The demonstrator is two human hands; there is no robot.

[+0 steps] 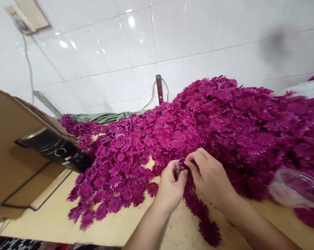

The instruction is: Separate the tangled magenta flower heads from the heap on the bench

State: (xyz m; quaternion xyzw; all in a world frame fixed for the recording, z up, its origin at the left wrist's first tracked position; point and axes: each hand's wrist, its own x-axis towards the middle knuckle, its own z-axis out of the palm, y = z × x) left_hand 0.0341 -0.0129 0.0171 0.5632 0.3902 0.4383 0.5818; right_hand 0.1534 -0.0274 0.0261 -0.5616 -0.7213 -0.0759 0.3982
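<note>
My left hand (pixel 170 184) and my right hand (pixel 209 177) meet over the near edge of a big heap of magenta fabric flower heads (pixel 224 125). Both hands are closed in a pinch on one small magenta flower piece (pixel 183 164) held between their fingertips. Loose flower heads (pixel 115 180) lie spread flat on the table to the left of my hands. A short row of flower heads (pixel 203 218) trails toward me between my forearms.
The pale yellow table (pixel 120 229) reaches the white tiled wall (pixel 172 41). A cardboard box (pixel 10 156) with a black device (pixel 57 149) stands at the left. A clear plastic cup (pixel 297 187) lies at the right. A metal bracket (pixel 159 88) and cable hang on the wall.
</note>
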